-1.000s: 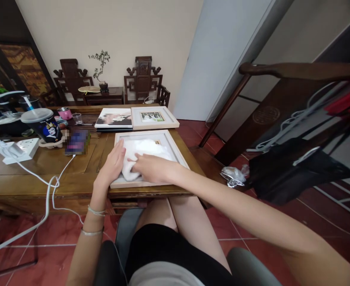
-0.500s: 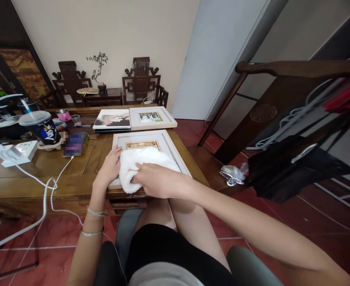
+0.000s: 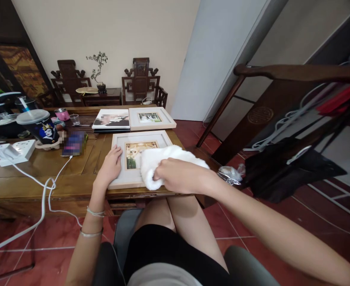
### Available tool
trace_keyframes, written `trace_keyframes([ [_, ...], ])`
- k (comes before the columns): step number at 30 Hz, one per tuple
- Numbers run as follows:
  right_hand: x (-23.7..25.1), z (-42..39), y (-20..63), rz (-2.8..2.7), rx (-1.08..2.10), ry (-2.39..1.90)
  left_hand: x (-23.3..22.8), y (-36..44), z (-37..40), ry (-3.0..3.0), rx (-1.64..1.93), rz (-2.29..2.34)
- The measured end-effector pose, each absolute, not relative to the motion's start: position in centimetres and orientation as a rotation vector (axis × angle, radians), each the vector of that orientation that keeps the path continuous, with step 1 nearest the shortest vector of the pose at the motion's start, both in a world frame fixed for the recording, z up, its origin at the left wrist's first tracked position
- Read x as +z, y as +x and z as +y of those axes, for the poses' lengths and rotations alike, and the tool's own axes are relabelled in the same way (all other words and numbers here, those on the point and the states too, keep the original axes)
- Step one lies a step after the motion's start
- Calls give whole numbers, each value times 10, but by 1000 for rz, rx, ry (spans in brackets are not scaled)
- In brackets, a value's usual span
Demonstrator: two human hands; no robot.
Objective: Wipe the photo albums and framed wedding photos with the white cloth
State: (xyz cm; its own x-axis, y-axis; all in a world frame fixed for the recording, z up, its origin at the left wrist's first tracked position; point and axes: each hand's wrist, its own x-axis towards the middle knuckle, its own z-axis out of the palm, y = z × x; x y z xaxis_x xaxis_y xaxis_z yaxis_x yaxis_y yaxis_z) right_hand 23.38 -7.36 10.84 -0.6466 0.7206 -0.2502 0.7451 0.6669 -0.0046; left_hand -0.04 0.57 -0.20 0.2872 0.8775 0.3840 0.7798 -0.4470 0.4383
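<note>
Picture frame (image 3: 119, 140), pale wood, flat on near edge of wooden table (image 3: 28, 174), photo under glass partly visible. Left of frame: white power strip (image 3: 12, 151), dark printed cup (image 3: 42, 127), phone (image 3: 74, 143) on cable. Left hand (image 3: 111, 167) pressed flat on frame's left border, fingers spread, gripping nothing. White cloth (image 3: 163, 159) bunched over frame's right half. Right hand (image 3: 182, 176) clenched on cloth. Behind: second frame (image 3: 149, 118) beside photo book (image 3: 111, 119).

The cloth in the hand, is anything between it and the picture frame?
Nothing visible. The right hand holds the white cloth right on the frame, over its right side. The left hand rests flat on the frame's left edge, beside the cloth.
</note>
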Motion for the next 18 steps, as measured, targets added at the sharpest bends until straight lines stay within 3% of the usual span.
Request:
trace_keyframes([
  [6,105,-71,192,2771,-162,1054,0,-2,5,2381,872,1509],
  [18,101,-95,278,2310,27,1558,-6,-6,10,2447,787,1502],
])
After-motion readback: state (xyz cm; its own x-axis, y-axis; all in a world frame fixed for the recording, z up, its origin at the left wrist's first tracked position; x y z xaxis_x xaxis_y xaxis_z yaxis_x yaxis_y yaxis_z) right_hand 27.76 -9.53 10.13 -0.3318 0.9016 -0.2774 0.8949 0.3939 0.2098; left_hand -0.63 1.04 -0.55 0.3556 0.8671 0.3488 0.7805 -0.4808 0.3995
